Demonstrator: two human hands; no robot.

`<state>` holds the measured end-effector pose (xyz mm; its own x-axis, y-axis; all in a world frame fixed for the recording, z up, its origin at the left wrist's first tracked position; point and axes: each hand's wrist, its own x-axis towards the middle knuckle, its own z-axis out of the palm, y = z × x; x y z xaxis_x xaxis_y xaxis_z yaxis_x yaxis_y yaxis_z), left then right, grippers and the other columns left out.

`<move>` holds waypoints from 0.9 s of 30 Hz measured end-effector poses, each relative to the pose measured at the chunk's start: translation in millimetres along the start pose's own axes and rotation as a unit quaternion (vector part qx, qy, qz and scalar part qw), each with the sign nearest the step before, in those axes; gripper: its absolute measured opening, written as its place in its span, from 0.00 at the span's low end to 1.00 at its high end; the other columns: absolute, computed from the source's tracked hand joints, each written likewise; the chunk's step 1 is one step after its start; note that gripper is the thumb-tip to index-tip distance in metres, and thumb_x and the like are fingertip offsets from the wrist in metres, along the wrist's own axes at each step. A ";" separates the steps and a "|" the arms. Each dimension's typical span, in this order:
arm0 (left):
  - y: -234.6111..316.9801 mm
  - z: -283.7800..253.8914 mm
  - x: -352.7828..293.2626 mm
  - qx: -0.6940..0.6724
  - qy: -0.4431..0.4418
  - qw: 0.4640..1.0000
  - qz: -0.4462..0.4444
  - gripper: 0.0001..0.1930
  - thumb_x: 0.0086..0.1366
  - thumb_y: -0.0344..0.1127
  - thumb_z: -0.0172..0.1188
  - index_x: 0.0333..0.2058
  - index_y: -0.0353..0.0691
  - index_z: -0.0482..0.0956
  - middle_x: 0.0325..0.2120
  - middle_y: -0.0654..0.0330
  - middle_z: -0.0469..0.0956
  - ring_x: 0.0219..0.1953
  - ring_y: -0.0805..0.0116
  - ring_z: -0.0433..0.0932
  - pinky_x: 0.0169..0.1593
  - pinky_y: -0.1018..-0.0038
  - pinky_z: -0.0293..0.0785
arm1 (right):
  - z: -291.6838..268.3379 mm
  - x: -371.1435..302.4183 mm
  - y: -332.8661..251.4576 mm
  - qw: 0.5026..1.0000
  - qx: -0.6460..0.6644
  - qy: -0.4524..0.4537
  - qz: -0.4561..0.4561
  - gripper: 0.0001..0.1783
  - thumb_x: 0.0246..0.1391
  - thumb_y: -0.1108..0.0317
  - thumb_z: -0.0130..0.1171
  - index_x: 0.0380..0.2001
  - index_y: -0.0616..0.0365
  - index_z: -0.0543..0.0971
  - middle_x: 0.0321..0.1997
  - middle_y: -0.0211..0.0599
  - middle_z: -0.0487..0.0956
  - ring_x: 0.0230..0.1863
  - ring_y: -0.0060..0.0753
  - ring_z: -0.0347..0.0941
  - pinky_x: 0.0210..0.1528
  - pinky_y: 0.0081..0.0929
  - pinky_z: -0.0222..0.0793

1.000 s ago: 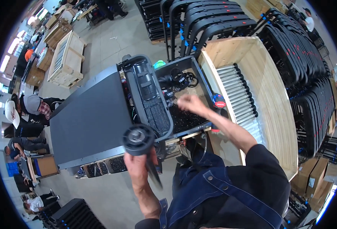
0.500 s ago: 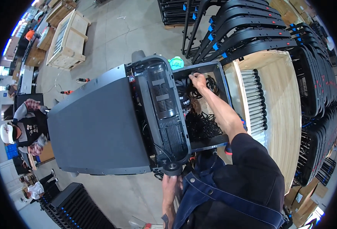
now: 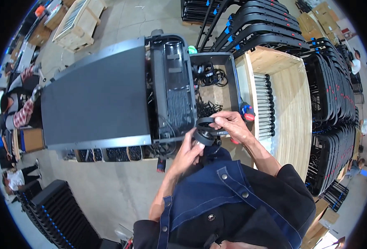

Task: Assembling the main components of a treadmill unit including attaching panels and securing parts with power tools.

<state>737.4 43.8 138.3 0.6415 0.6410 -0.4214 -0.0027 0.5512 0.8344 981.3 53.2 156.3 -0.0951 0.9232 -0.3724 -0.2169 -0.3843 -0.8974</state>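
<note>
My left hand (image 3: 185,155) is closed around a roller (image 3: 204,139) with a thick black round end and a metal centre; most of its length is hidden by the hand and apron. Just above that end, my right hand (image 3: 233,125) pinches a black ring-shaped belt (image 3: 204,120) between thumb and fingers. The belt sits over or against the roller's upper edge; whether they touch I cannot tell. Beyond the hands stands a dark bin (image 3: 232,74), holding coiled black belts (image 3: 220,76) and a heap of small black parts (image 3: 208,108).
A treadmill deck (image 3: 96,95) with its open motor compartment (image 3: 178,83) lies left of the bin. On the right, a wooden crate (image 3: 289,108) holds a row of metal rollers (image 3: 263,106). Black frames (image 3: 266,25) are stacked behind. Another person (image 3: 19,103) works at the deck's far-left end.
My right hand has come out of the bin toward me with a black belt. My left hand has raised the roller, and both hands are now together before my chest.
</note>
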 end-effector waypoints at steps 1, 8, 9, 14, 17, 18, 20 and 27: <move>-4.5 1.7 -6.9 -0.009 0.006 1.000 0.016 0.38 0.73 0.51 0.57 0.71 0.39 0.49 0.29 0.58 0.73 0.22 0.74 0.70 0.24 0.77 0.67 | 9.3 -9.4 0.4 0.999 -0.028 -0.019 -0.007 0.18 0.64 0.60 0.65 0.46 0.66 0.84 0.34 0.31 0.81 0.38 0.22 0.77 0.44 0.23 0.74; -37.7 -2.8 -53.3 0.049 0.095 0.993 0.049 0.37 0.72 0.45 0.59 0.70 0.43 0.51 0.29 0.61 0.72 0.23 0.75 0.70 0.25 0.76 0.66 | 77.6 -54.7 -3.5 0.990 -0.108 -0.091 -0.023 0.13 0.62 0.64 0.66 0.40 0.64 0.86 0.31 0.30 0.79 0.34 0.20 0.71 0.39 0.23 0.68; -34.5 -4.5 -57.8 0.030 0.095 0.994 0.050 0.36 0.71 0.44 0.60 0.69 0.43 0.52 0.29 0.61 0.73 0.22 0.76 0.70 0.23 0.78 0.66 | 86.6 -58.5 -5.9 0.949 -0.260 -0.095 -0.153 0.12 0.61 0.65 0.67 0.39 0.64 0.86 0.29 0.32 0.80 0.34 0.22 0.72 0.39 0.23 0.68; -34.7 -22.9 -73.6 -0.069 0.088 0.991 0.077 0.35 0.71 0.44 0.61 0.69 0.44 0.53 0.28 0.61 0.73 0.21 0.78 0.70 0.22 0.81 0.66 | 105.3 -68.1 25.4 0.930 -0.341 -0.005 -0.137 0.14 0.55 0.63 0.72 0.30 0.62 0.80 0.24 0.37 0.78 0.27 0.30 0.74 0.31 0.31 0.69; -18.3 -16.0 -67.0 -0.094 0.099 0.986 0.094 0.37 0.69 0.46 0.65 0.68 0.42 0.55 0.29 0.61 0.75 0.23 0.78 0.72 0.23 0.81 0.66 | 89.7 -60.2 30.9 0.925 -0.342 0.017 -0.167 0.18 0.53 0.61 0.74 0.30 0.62 0.75 0.24 0.36 0.77 0.27 0.31 0.74 0.31 0.32 0.70; -14.0 -18.6 -66.3 -0.086 0.099 0.987 0.094 0.37 0.69 0.46 0.65 0.68 0.42 0.55 0.29 0.61 0.75 0.23 0.78 0.72 0.23 0.81 0.66 | 91.9 -54.0 31.6 0.918 -0.347 0.021 -0.194 0.19 0.53 0.60 0.74 0.30 0.61 0.75 0.25 0.36 0.78 0.27 0.31 0.74 0.31 0.31 0.70; 2.2 -18.0 -58.7 -0.019 0.161 0.976 0.147 0.35 0.69 0.45 0.65 0.66 0.40 0.59 0.31 0.61 0.76 0.27 0.78 0.73 0.24 0.81 0.66 | 84.8 -44.6 25.2 0.897 -0.373 0.000 -0.240 0.27 0.45 0.59 0.78 0.43 0.60 0.77 0.42 0.42 0.79 0.43 0.39 0.77 0.45 0.36 0.73; 153.3 -49.5 30.4 0.460 0.182 0.862 0.114 0.28 0.63 0.55 0.62 0.54 0.42 0.76 0.40 0.43 0.82 0.43 0.41 0.82 0.47 0.54 0.77 | 85.5 82.3 -21.2 0.907 -0.329 0.020 -0.264 0.38 0.49 0.63 0.72 0.62 0.58 0.68 0.55 0.50 0.78 0.55 0.48 0.77 0.60 0.40 0.71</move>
<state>718.5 174.2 235.8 0.4216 0.8937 -0.1535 0.6200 -0.1606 0.7680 895.0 136.9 164.9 -0.1088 0.9822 0.1531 0.4052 0.1844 -0.8954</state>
